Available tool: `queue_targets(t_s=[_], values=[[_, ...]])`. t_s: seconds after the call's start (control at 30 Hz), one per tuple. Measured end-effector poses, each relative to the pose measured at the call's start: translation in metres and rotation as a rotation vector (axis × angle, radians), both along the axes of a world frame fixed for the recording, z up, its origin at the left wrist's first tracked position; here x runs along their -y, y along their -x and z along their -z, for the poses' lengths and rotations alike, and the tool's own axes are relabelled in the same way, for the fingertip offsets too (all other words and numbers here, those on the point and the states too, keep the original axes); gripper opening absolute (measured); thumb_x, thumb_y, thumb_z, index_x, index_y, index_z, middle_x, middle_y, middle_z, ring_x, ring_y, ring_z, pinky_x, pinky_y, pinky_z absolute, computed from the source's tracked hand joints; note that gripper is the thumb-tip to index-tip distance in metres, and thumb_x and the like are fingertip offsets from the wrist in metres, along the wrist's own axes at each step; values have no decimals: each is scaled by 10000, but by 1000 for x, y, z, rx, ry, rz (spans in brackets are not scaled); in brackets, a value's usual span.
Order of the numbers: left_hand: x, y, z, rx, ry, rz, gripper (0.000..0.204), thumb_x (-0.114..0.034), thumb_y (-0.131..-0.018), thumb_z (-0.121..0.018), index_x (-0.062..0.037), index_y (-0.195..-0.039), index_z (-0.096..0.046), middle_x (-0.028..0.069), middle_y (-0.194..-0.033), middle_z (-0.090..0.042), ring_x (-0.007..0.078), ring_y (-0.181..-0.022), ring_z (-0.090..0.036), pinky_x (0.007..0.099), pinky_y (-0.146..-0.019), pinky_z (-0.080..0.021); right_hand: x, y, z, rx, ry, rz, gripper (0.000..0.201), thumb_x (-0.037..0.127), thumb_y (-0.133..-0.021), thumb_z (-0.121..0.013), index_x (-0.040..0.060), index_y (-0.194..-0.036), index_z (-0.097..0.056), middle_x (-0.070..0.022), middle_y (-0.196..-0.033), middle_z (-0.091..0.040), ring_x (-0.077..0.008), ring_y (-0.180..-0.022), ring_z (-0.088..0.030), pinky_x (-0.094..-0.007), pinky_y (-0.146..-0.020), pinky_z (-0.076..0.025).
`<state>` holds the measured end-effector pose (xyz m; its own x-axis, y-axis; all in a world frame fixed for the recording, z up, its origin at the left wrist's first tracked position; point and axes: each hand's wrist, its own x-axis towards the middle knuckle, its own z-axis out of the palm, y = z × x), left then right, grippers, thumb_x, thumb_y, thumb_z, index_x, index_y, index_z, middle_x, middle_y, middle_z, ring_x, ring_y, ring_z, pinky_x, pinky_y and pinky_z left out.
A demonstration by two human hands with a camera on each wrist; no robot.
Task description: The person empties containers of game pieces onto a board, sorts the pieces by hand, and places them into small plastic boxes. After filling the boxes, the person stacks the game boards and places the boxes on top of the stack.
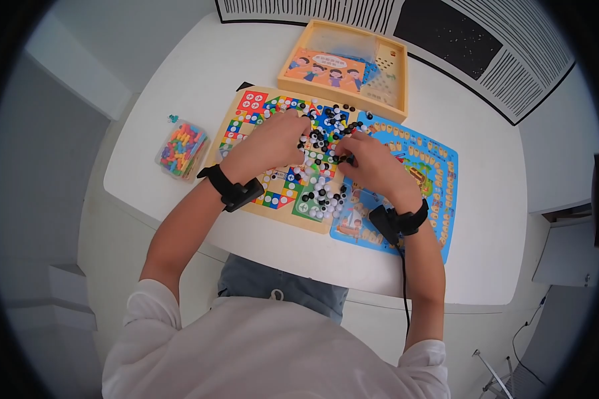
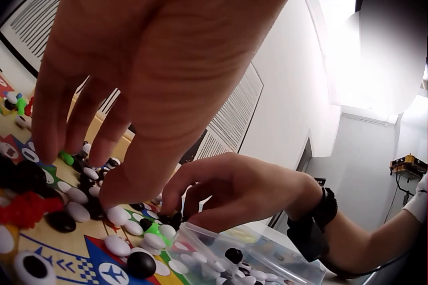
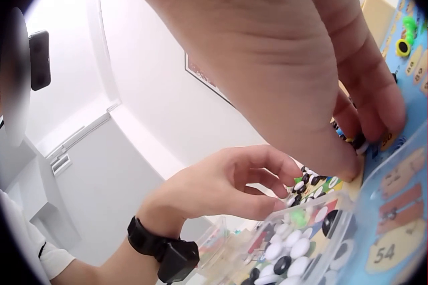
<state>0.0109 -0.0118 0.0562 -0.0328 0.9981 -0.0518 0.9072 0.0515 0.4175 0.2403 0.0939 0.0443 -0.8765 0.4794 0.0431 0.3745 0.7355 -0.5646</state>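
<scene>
My left hand (image 1: 273, 141) bends down over a colourful wooden game board (image 1: 283, 217), its fingers spread and hanging among black and white stones (image 1: 318, 138). In the left wrist view its thumb tip meets a white stone (image 2: 118, 215). My right hand (image 1: 373, 166) reaches in from the other side, where the board meets a blue number board (image 1: 439, 199). Its thumb and fingertips pinch at a black stone (image 2: 172, 220). Between and in front of the hands stands a clear plastic box (image 2: 294, 266) with black and white stones inside. Green and red pieces (image 2: 27, 210) lie among the loose stones.
An open wooden box (image 1: 399, 100) with an orange booklet (image 1: 326, 70) sits at the back. To the left stands a clear tub of colourful pegs (image 1: 182, 149) on the white table (image 1: 160, 100). A cable (image 1: 404, 286) runs from my right wrist.
</scene>
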Motion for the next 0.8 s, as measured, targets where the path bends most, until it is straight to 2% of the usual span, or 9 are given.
queue_targets(t_s=[0.17,0.23,0.37,0.43,0.47,0.53,0.57,0.63,0.8], values=[[5,-10,2,50,36,55,455,-127,-727,-827,-49,-1146,-669,156,-1114,-616,349,-1068,-627,428,-895,-521,4,-2,-2,-5,89,-5,268,97,-877,-754,33,-1135,-720,-176,-1117,-638,-378,-990,-684,-466,-869,-562],[5,-11,6,51,14,54,433,-114,-728,-820,-49,-1129,-669,150,-1100,-616,345,-1054,-629,431,-885,-521,3,0,2,-50,-2,-33,257,91,-856,-797,48,-1098,-722,-161,-1055,-656,-340,-928,-702,-439,-826,-571],[2,-8,15,114,-30,89,342,-74,-735,-793,-49,-1057,-681,131,-1036,-625,339,-1001,-640,432,-853,-523,3,3,3,-29,61,-76,217,89,-860,-793,35,-1060,-728,-159,-1038,-653,-338,-936,-699,-426,-829,-569],[1,-11,12,111,-31,94,314,-30,-721,-789,-42,-1016,-685,137,-1033,-636,346,-1008,-647,431,-858,-530,4,4,1,-52,18,-84,149,65,-850,-774,19,-984,-727,-156,-939,-688,-329,-867,-711,-419,-779,-574],[0,-13,11,107,-33,98,290,15,-706,-785,-34,-976,-689,144,-1029,-646,353,-1016,-655,430,-862,-538,4,5,-1,-51,18,-84,149,65,-850,-774,19,-984,-727,-156,-939,-688,-329,-867,-711,-419,-779,-574],[-3,-14,13,99,-37,100,267,23,-703,-782,-32,-948,-690,147,-997,-659,354,-997,-662,431,-845,-542,4,7,-8,65,209,-4,108,43,-834,-749,6,-930,-717,-148,-816,-714,-323,-766,-713,-408,-716,-573],[-3,-14,13,89,-40,103,245,30,-699,-780,-29,-920,-690,150,-965,-671,354,-977,-670,432,-828,-545,4,7,-6,66,208,-6,108,43,-834,-749,6,-930,-717,-148,-816,-714,-323,-766,-713,-408,-716,-573],[-4,-15,11,95,-44,101,223,34,-701,-775,-27,-898,-690,152,-948,-683,355,-964,-676,436,-815,-547,1,6,1,-14,53,-37,100,36,-820,-736,-8,-904,-704,-146,-753,-723,-317,-674,-699,-404,-661,-568],[-5,-15,6,112,-7,80,169,45,-705,-756,-24,-848,-697,148,-903,-709,351,-944,-688,438,-791,-552,-7,-2,-1,-63,87,-5,130,37,-813,-745,-7,-933,-723,-151,-790,-734,-300,-696,-711,-399,-676,-567]])
